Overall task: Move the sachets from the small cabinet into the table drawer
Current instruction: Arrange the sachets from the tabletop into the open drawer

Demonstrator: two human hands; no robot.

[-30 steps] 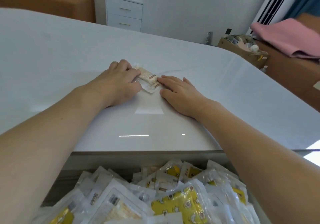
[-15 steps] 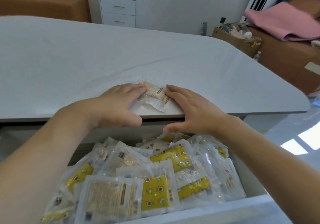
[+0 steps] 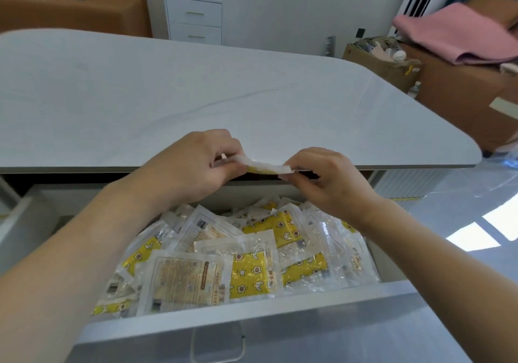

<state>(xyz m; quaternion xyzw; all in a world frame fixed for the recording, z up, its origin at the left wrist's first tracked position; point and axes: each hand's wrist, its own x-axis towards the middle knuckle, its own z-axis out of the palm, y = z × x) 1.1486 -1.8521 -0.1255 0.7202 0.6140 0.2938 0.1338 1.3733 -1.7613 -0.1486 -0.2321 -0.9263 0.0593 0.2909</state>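
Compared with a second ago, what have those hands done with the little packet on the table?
Both hands, left hand and right hand, slid the sachets toward the table edge and now pinch them in the air above the open drawer. The pile of sachets in the drawer stayed as it was.

Pink cloth (image 3: 459, 36) lies above cardboard box (image 3: 384, 62).

I see a small stack of sachets (image 3: 265, 167), clear wrap with yellow showing, held level at the table's (image 3: 196, 96) front edge, above the open drawer (image 3: 246, 319). The drawer is heaped with sachets (image 3: 241, 261), clear packets with yellow or beige print, lying flat and overlapping. The white cabinet (image 3: 193, 16) stands shut by the far wall.
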